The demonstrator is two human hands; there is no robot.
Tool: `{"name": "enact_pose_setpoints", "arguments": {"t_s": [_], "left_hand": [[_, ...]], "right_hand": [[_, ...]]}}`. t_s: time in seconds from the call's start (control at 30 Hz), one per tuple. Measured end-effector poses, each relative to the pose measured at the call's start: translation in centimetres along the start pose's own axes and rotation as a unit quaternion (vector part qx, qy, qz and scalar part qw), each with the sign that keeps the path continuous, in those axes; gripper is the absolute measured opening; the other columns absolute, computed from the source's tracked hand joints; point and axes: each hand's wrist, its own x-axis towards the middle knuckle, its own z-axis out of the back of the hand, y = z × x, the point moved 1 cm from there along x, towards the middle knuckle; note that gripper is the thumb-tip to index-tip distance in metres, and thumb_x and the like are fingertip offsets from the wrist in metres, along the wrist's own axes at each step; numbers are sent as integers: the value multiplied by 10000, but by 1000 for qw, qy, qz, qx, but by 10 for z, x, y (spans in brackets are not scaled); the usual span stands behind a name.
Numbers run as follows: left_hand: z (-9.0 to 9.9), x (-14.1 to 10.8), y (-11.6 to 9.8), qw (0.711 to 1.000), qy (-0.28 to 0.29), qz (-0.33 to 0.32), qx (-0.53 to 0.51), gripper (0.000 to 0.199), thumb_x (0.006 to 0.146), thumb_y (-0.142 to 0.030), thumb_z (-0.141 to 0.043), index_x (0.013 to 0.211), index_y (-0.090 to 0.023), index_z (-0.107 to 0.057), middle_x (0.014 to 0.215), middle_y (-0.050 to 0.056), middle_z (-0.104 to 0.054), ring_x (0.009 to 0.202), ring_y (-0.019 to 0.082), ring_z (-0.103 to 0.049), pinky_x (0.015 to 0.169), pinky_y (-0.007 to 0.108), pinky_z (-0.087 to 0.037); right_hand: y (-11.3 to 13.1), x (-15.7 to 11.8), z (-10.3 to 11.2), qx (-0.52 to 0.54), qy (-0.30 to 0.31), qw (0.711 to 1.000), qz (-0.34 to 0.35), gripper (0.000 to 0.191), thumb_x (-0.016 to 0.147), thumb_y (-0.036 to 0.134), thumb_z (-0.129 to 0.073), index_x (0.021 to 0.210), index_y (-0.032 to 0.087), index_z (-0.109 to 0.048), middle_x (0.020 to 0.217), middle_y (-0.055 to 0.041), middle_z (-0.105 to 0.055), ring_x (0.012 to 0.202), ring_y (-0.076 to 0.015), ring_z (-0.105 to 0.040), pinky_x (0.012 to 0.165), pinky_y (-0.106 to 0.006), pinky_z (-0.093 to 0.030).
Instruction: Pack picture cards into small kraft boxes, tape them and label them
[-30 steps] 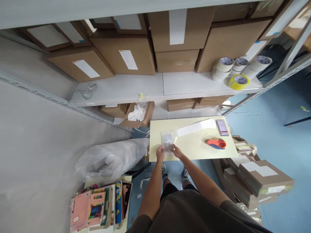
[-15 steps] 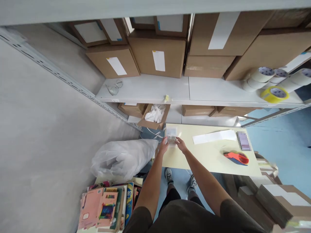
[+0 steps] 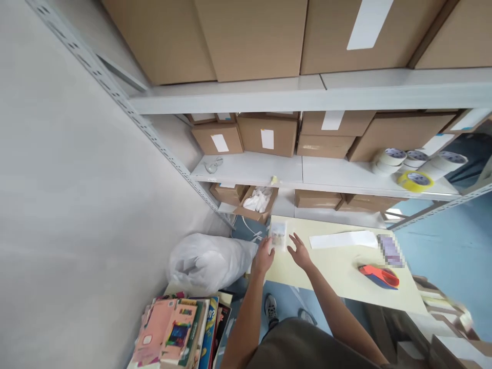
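Observation:
A small clear packet point(image 3: 279, 233) with something greyish inside lies near the left end of the pale yellow table point(image 3: 330, 277). My left hand point(image 3: 264, 256) is beside its lower left edge, fingers apart; whether a fingertip touches it is too small to tell. To the right of the packet, my right hand point(image 3: 300, 252) hovers with its fingers spread and nothing in them. A white paper strip point(image 3: 342, 240) lies further right on the table, with a red and blue tool-like object point(image 3: 380, 277) nearer the front edge.
Shelves point(image 3: 253, 166) with cardboard boxes point(image 3: 269, 136) stand behind the table. Tape rolls point(image 3: 415, 180) sit at the shelf's right. A white plastic bag point(image 3: 211, 261) and stacked books point(image 3: 180, 328) are at the left. An open box point(image 3: 255, 202) holds white material.
My right hand has moved off the packet to the right and its fingers have spread. My left hand has loosened beside it. The view has tilted up, showing more of the upper shelf.

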Motion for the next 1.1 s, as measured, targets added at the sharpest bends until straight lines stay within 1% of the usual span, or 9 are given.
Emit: {"name": "enact_pose_setpoints", "arguments": {"t_s": [0.17, 0.33, 0.4, 0.47, 0.6, 0.77, 0.87, 1.0, 1.1], "left_hand": [[5, -47, -22, 997, -75, 25, -8, 594, 909, -295, -582, 1503, -274, -591, 1616, 78, -532, 1551, 269, -417, 1309, 489, -308], [-10, -124, -31, 984, -158, 83, -17, 553, 934, -316, -553, 1484, -290, -603, 1584, 94, -568, 1505, 290, -489, 1292, 518, -349], [-9, -158, -33, 977, -187, 101, -17, 541, 930, -333, -570, 1467, -291, -617, 1571, 108, -579, 1490, 315, -507, 1278, 547, -366], [-1, -192, -34, 970, -215, 115, -15, 542, 934, -361, -580, 1469, -283, -617, 1572, 116, -577, 1492, 324, -503, 1265, 561, -380], [33, -262, -30, 945, -293, 146, -3, 538, 940, -365, -572, 1470, -285, -619, 1558, 98, -595, 1498, 292, -497, 1263, 546, -379], [67, -356, -10, 899, -399, 181, 3, 524, 935, -323, -570, 1453, -286, -638, 1541, 92, -612, 1486, 275, -509, 1270, 535, -365], [81, -425, 5, 870, -446, 209, -16, 526, 937, -322, -584, 1458, -268, -629, 1554, 93, -599, 1494, 264, -498, 1275, 512, -359], [104, -537, 30, 830, -499, 247, -46, 566, 890, -300, -654, 1447, -207, -628, 1555, 143, -587, 1488, 279, -503, 1289, 488, -332], [117, -630, 61, 778, -551, 291, -76, 626, 849, -295, -693, 1464, -211, -609, 1559, 142, -581, 1503, 291, -481, 1290, 475, -324]], "right_hand": [[9, -6, 13, 23, 45, 996, 70, 588, 919, 405, -602, 1496, 290, -604, 1603, -86, -544, 1493, -308, -507, 1223, -514, -449], [20, -29, 2, 49, 115, 983, 136, 585, 919, 419, -588, 1486, 278, -613, 1567, -92, -584, 1486, -306, -517, 1260, -535, -403], [31, -43, -7, 58, 149, 974, 160, 579, 927, 418, -572, 1483, 264, -618, 1561, -102, -589, 1485, -306, -520, 1268, -535, -391], [46, -60, -18, 66, 184, 964, 183, 568, 929, 419, -568, 1472, 265, -628, 1553, -105, -597, 1486, -312, -519, 1268, -542, -389], [82, -101, -50, 74, 247, 938, 232, 546, 924, 423, -574, 1450, 296, -649, 1548, -93, -605, 1489, -318, -515, 1251, -545, -410], [128, -168, -100, 65, 320, 896, 299, 563, 933, 438, -552, 1457, 257, -650, 1538, -102, -613, 1471, -293, -533, 1265, -510, -395], [158, -221, -133, 66, 364, 867, 334, 568, 935, 425, -554, 1460, 230, -648, 1536, -113, -613, 1462, -286, -538, 1272, -497, -380], [195, -307, -185, 72, 429, 830, 350, 562, 914, 401, -590, 1439, 214, -663, 1534, -127, -612, 1475, -293, -519, 1277, -500, -358], [213, -376, -233, 64, 470, 811, 343, 564, 900, 394, -616, 1432, 213, -668, 1557, -130, -589, 1482, -297, -509, 1274, -492, -361]]}}
